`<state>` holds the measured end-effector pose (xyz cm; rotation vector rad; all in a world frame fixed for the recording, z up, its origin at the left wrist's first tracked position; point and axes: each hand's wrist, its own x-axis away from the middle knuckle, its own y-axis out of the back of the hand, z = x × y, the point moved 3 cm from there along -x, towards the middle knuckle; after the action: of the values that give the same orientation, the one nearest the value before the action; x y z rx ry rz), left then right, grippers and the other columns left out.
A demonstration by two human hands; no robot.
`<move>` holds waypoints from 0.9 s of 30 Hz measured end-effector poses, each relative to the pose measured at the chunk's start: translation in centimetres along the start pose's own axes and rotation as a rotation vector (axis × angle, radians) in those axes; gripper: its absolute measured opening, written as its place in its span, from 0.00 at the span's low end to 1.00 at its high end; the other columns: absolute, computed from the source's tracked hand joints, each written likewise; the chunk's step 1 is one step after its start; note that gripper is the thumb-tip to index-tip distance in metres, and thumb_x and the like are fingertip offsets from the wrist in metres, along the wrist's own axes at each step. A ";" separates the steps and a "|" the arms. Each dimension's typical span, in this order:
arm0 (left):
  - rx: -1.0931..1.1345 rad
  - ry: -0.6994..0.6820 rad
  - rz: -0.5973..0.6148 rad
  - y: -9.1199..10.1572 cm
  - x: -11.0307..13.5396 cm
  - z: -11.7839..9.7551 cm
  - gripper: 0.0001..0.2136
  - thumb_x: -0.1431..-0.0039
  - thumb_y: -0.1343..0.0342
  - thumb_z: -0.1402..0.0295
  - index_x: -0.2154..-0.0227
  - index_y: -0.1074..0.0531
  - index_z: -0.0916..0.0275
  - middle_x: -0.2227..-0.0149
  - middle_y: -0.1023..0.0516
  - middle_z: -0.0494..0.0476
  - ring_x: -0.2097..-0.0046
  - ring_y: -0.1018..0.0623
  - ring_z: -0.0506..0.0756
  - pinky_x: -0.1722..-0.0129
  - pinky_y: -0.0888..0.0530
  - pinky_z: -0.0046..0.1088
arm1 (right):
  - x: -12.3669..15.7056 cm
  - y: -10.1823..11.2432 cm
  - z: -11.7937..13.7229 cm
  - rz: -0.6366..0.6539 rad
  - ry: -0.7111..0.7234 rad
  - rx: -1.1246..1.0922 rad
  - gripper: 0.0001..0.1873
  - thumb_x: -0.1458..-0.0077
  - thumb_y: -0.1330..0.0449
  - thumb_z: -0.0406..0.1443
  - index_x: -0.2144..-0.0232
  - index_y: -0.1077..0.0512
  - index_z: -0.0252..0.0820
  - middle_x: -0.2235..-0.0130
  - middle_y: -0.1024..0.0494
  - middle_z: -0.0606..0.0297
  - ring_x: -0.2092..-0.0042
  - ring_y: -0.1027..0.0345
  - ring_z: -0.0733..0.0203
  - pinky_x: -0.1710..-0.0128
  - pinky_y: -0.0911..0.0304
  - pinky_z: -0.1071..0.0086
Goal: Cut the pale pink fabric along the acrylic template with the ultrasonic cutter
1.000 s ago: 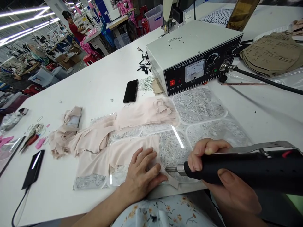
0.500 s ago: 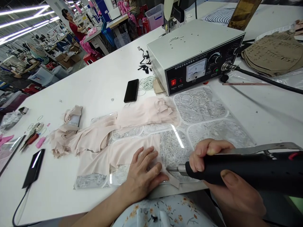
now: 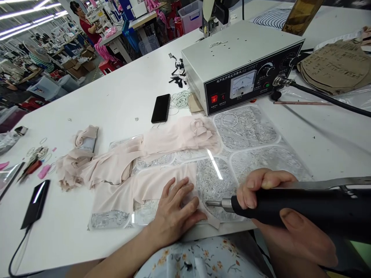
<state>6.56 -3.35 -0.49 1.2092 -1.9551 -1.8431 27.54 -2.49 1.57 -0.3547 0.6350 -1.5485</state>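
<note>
Both busy: left hand [image 3: 174, 212] spread on thin pale-pink fabric [image 3: 164, 181], right hand [image 3: 303, 237] gripping black cylindrical tool [image 3: 313, 206], silver metal tip [image 3: 214, 203] at left's 3 o'clock. Suggest fabric taut, tip light.

The grey box [image 3: 240, 58] reads "RS-500WT" — after Chinese characters — on its front panel [image 3: 257, 87]; the brown card [image 3: 336, 67] (handwritten) is illegible.

- A sewing workshop: many machines [image 3: 14, 71] spread back under long tube lights [image 3: 31, 20].
- A person in red [image 3: 87, 29] working beside pink cloth [image 3: 104, 51].
- Cardboard boxes [image 3: 79, 70] and plastic bins [image 3: 46, 88] around.
- Pale cloth pieces [image 3: 162, 182] and marked brown patterns [image 3: 333, 68] on a white counter [image 3: 124, 90].
</note>
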 end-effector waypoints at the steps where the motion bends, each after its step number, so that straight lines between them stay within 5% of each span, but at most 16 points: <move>1: 0.004 0.003 0.001 0.0 0.0 0.0 0.10 0.37 0.42 0.60 0.63 0.30 0.63 0.54 0.24 0.64 0.43 0.28 0.63 0.43 0.34 0.50 | 0.0 0.0 0.1 -0.017 0.001 -0.004 0.07 0.47 0.39 0.41 0.66 0.30 0.47 0.69 0.34 0.66 0.74 0.37 0.66 0.75 0.35 0.66; 27: 0.006 0.021 0.008 0.1 0.0 -0.1 0.12 0.38 0.42 0.58 0.62 0.28 0.63 0.53 0.24 0.63 0.42 0.29 0.63 0.41 0.36 0.49 | -0.1 -1.2 0.0 0.027 -0.001 0.059 0.06 0.46 0.40 0.41 0.65 0.30 0.48 0.69 0.35 0.65 0.74 0.37 0.64 0.76 0.34 0.65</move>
<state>6.56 -3.40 -0.40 1.2160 -1.9531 -1.8150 26.53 -2.37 2.30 -0.3010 0.5897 -1.5383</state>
